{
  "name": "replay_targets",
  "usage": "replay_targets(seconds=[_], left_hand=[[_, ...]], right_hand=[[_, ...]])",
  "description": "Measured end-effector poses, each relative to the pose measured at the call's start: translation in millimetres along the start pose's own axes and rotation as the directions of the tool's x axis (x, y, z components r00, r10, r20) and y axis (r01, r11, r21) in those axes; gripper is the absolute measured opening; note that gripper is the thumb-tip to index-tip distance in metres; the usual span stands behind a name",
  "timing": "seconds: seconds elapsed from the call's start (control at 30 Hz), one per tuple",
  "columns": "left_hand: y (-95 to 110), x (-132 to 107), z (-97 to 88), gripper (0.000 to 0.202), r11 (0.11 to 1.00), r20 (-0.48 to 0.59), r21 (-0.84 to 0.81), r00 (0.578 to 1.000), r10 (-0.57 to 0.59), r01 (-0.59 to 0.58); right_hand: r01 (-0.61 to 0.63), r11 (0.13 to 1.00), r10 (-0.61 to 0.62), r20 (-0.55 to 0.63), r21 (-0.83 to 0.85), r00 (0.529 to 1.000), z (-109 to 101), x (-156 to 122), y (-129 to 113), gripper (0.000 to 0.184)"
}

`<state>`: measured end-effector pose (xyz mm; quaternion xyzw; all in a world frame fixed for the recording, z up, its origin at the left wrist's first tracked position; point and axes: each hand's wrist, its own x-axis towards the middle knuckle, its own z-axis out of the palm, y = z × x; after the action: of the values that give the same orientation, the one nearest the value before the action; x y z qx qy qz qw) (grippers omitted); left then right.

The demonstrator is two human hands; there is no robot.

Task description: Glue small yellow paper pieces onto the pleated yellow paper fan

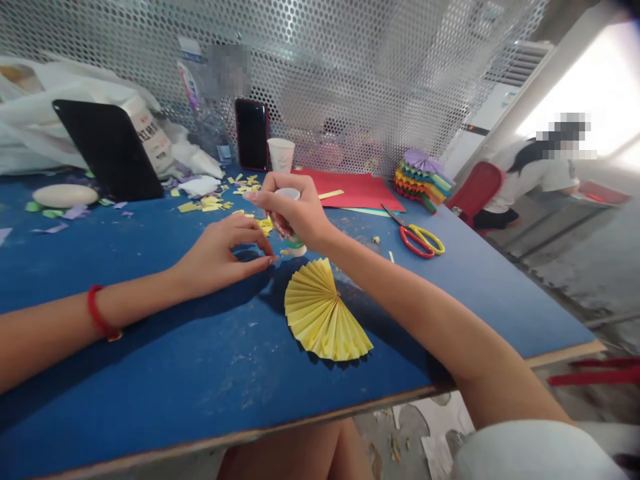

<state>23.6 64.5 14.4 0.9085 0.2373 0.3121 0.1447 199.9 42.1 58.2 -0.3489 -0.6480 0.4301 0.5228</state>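
Your left hand [223, 257]: fingers released, curled empty on the blue worktop [150, 373] | Your right hand [295, 210]: fingers clenched around a glue stick [296, 244], held cap up | Yellow pleated paper fan [323, 313]: flat on worktop, just below your hands

Matt, pleated yellow paper fan [325, 313]
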Motion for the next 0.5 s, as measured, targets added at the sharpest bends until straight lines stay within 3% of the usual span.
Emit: replay_targets(seconds=[0.07, 0.13, 0.23, 0.4, 0.5], left_hand=[[-1, 5, 3.5, 0.013, 0.99, -0.034, 0.018, 0.989, 0.141, -0.141], [-2, 10, 8.8, 0.003, 0.954, -0.054, 0.036, 0.953, 0.299, -0.297], [-2, 18, 15.5, 0.01, 0.915, -0.092, 0.046, 0.91, 0.404, -0.402], [-15, 32, 19.4, 0.013, 0.931, -0.153, 0.022, 0.919, 0.364, -0.365], [-29, 38, 24.0, 0.01, 0.979, -0.182, -0.045, 0.965, 0.19, -0.201]], right_hand=[[0.004, 1.0, -0.005, 0.007, 0.016, 1.0, -7, -1, 2, 0.05], [0.04, 0.998, -0.041, 0.021, 0.042, 0.999, -16, -3, 5, 0.051], [0.074, 0.996, -0.074, -0.006, 0.039, 0.997, -33, -5, 10, 0.048], [0.062, 0.99, -0.046, -0.13, 0.128, 0.991, -49, 0, 19, 0.041], [0.051, 0.969, -0.016, -0.142, 0.243, 0.99, -51, 6, 29, 0.036]])
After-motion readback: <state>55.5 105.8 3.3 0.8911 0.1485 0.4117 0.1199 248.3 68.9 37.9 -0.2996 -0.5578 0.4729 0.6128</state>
